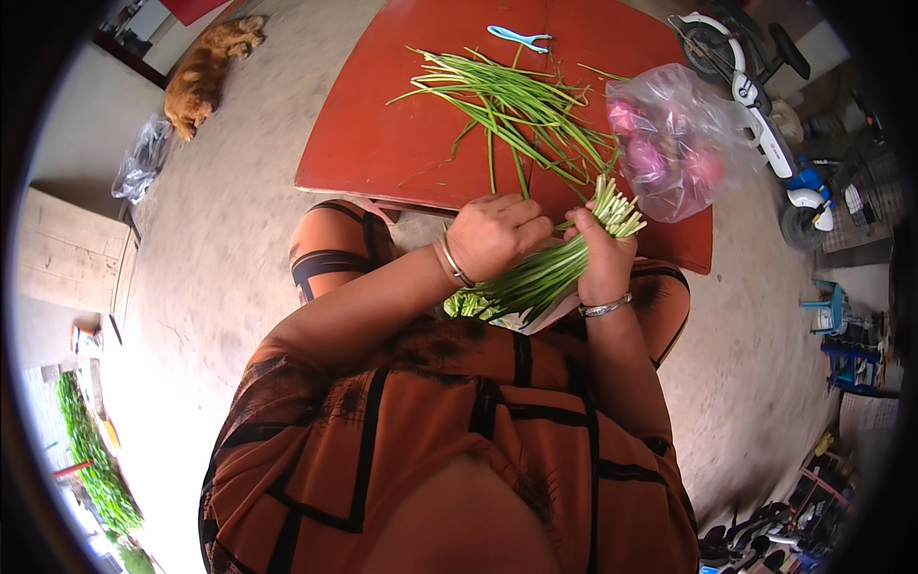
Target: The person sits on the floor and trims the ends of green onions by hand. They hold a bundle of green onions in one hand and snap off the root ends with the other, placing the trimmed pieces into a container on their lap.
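Observation:
My right hand (606, 251) is wrapped around a thick bunch of garlic chives (545, 273), its thumb on top just below the pale cut ends. Those ends point up and away from me, while the dark green leaves trail towards my lap. Left of it, my left hand (498, 233) is curled with its back to me, close against the bunch. Its fingertips are hidden, so whether a stem is pinched there does not show. More loose chives (509, 107) lie across the red table (373, 129) ahead. Below my hands, some green pieces (470, 305) are partly covered by my forearm.
A clear plastic bag of pink round produce (670, 147) rests at the table's right. A light blue peeler (520, 37) lies at the far side. A brown dog (204, 75) is on the floor left, near a plastic bag (143, 161). A white scooter (764, 129) stands right.

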Demonstrator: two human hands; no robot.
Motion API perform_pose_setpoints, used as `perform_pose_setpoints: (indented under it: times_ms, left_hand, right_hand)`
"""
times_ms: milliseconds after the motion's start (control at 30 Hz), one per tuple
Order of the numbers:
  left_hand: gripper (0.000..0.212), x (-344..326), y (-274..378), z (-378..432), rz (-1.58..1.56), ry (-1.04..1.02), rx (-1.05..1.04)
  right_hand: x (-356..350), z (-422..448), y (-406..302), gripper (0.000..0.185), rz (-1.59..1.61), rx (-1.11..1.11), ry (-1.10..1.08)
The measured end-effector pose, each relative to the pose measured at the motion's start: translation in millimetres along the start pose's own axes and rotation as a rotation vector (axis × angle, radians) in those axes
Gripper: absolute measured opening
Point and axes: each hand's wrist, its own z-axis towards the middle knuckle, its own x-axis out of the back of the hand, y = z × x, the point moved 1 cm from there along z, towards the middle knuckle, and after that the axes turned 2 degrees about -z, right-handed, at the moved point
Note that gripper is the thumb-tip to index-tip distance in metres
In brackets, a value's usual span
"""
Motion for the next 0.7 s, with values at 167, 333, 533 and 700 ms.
perform_pose_setpoints:
  times_ms: [167,333,533,700]
  left_hand:
    - [0.01,13.8,-1.6,-5.7,-0.285,0.055,0.235]
    - [0.013,13.4,-19.5,-24.3,-0.333,0.047,0.341]
    - [0.03,7.8,6.0,9.7,-0.172,0.022,0.086]
    - [0.013,4.4,0.3,6.5,-0.215,0.057,0.069]
  right_hand:
    - [5.4,3.6,-4.9,0.017,0.001,0.047,0.01]
    - [8.8,8.6,-6.2,0.016,0.015,0.071,0.01]
    - [0.2,1.5,-0.7,0.017,0.032,0.026,-0.021]
    - [2.3,-0.2,2.9,0.018,0.031,0.012,-0.003]
